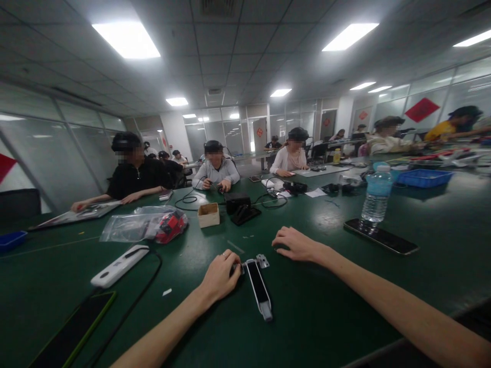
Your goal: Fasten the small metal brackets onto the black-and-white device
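Observation:
My left hand (220,276) rests on the green table (326,306) with its fingers curled at the near end of a narrow white part with a black strip (259,286). A small metal bracket (263,261) lies right beside that end. My right hand (295,244) lies palm down on the table just to the right of the bracket, fingers bent and pressed to the surface, with nothing visible in it.
A white device with a cable (119,266) and a dark phone (72,332) lie to the left. A plastic bag with red parts (148,225), a small box (208,214), a water bottle (377,193) and a phone (380,236) stand further off. Several people sit around the table.

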A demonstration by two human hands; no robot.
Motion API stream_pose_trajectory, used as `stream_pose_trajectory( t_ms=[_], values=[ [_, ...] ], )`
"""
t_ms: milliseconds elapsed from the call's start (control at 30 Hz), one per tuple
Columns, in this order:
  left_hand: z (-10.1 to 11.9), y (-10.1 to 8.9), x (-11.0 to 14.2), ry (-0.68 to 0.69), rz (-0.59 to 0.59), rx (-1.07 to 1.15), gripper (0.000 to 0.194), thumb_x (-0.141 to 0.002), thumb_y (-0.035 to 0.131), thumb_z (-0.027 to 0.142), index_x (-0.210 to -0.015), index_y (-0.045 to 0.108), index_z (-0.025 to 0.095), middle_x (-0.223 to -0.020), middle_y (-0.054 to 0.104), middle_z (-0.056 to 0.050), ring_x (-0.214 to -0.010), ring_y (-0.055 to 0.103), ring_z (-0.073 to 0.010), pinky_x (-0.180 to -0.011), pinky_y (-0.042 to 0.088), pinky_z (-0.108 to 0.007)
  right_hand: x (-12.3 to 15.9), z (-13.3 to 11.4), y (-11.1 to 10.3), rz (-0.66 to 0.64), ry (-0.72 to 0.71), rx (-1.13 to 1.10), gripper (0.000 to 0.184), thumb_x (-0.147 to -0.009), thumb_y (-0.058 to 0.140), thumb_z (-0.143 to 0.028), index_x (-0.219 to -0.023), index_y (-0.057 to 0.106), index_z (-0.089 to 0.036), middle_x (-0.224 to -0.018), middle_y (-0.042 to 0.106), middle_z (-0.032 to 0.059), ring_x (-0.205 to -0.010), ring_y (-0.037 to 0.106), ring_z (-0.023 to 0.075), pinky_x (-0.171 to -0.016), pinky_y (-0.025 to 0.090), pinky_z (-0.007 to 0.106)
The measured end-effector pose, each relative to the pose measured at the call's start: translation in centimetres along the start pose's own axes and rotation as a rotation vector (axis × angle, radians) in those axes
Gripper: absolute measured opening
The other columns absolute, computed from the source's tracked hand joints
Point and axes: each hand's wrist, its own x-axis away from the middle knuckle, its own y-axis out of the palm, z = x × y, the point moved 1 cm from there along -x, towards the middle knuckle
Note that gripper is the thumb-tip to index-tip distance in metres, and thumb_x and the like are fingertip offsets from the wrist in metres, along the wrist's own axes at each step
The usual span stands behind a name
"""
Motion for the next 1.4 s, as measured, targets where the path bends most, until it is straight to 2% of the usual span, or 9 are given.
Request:
stream_pose_trajectory(
  t_ms=[200,267,400,533,667,767,1033,1200,1400],
  values=[
    [0.0,0.0,0.2,0.018,0.036,-0.008,0.018,-0.088,0.040,0.026,-0.091,0.055,0.017,-0.094,0.054,-0.005,-0.077,0.052,-0.0162,-0.070,0.040,-0.029,-0.9,-0.6,1.2,-0.007,-0.005,0.033,0.019,-0.086,0.048,-0.020,-0.088,0.066,-0.016,-0.088,0.063,0.0089,-0.085,0.053,0.0203,-0.075,0.042,0.033],
    [-0.1,0.1,0.3,0.031,0.072,-0.002,0.017,-0.087,0.041,0.026,-0.095,0.054,0.017,-0.094,0.054,-0.005,-0.077,0.052,-0.0163,-0.070,0.040,-0.030,-0.9,-0.9,1.4,0.051,-0.003,-0.011,0.020,-0.088,0.046,-0.020,-0.088,0.065,-0.015,-0.088,0.062,0.0089,-0.084,0.053,0.0197,-0.075,0.043,0.033],
    [0.1,-0.1,0.1,0.042,0.131,0.076,0.020,-0.086,0.043,0.024,-0.102,0.052,0.017,-0.095,0.055,-0.005,-0.078,0.053,-0.0160,-0.071,0.041,-0.029,-0.8,-2.4,1.4,0.223,-0.012,-0.250,0.020,-0.092,0.041,-0.023,-0.093,0.060,-0.016,-0.091,0.060,0.0069,-0.085,0.053,0.0171,-0.076,0.046,0.032],
    [1.5,-1.1,-0.3,0.040,0.124,0.237,0.014,-0.087,0.046,0.024,-0.095,0.055,0.017,-0.088,0.058,-0.003,-0.075,0.053,-0.0142,-0.069,0.042,-0.027,-0.7,-5.2,1.1,0.397,-0.148,-0.379,0.016,-0.092,0.043,-0.021,-0.094,0.057,-0.016,-0.090,0.058,0.0060,-0.085,0.053,0.0160,-0.075,0.047,0.030],
    [3.1,-1.9,-0.4,0.053,0.022,0.401,0.014,-0.086,0.050,0.025,-0.095,0.058,0.018,-0.085,0.061,0.000,-0.073,0.054,-0.0121,-0.066,0.043,-0.023,-0.6,-7.2,1.2,0.476,-0.305,-0.387,0.015,-0.092,0.043,-0.018,-0.095,0.057,-0.016,-0.088,0.057,0.0068,-0.083,0.052,0.0159,-0.073,0.047,0.029],
    [3.5,-2.1,-0.4,0.034,-0.032,0.482,0.014,-0.085,0.052,0.025,-0.094,0.060,0.018,-0.085,0.062,0.000,-0.074,0.055,-0.0121,-0.066,0.043,-0.022,-0.6,-7.4,1.5,0.480,-0.345,-0.391,0.017,-0.092,0.042,-0.017,-0.096,0.058,-0.015,-0.089,0.056,0.0077,-0.083,0.051,0.0156,-0.071,0.046,0.028],
    [4.1,-2.9,-0.6,-0.092,-0.162,0.666,0.014,-0.081,0.056,0.020,-0.092,0.062,0.013,-0.086,0.063,-0.002,-0.076,0.057,-0.0131,-0.070,0.044,-0.024,-0.5,-7.1,1.7,0.402,-0.324,-0.418,0.020,-0.093,0.041,-0.019,-0.098,0.060,-0.017,-0.093,0.053,0.0070,-0.085,0.051,0.0148,-0.072,0.045,0.026],
    [3.8,-2.8,-0.6,-0.083,-0.188,0.643,0.016,-0.081,0.057,0.021,-0.093,0.065,0.015,-0.088,0.065,-0.002,-0.077,0.057,-0.0133,-0.071,0.043,-0.024,-0.5,-7.3,1.7,0.363,-0.286,-0.412,0.020,-0.093,0.042,-0.022,-0.099,0.060,-0.018,-0.095,0.052,0.0066,-0.087,0.051,0.0151,-0.074,0.045,0.027],
    [3.5,-3.1,-0.6,-0.052,-0.218,0.501,0.015,-0.079,0.058,0.026,-0.087,0.066,0.016,-0.081,0.064,0.000,-0.072,0.056,-0.0121,-0.066,0.043,-0.021,-0.7,-7.3,1.9,0.330,-0.227,-0.421,0.018,-0.091,0.047,-0.027,-0.101,0.058,-0.019,-0.098,0.054,0.0067,-0.089,0.052,0.0161,-0.077,0.047,0.029]
  ],
)
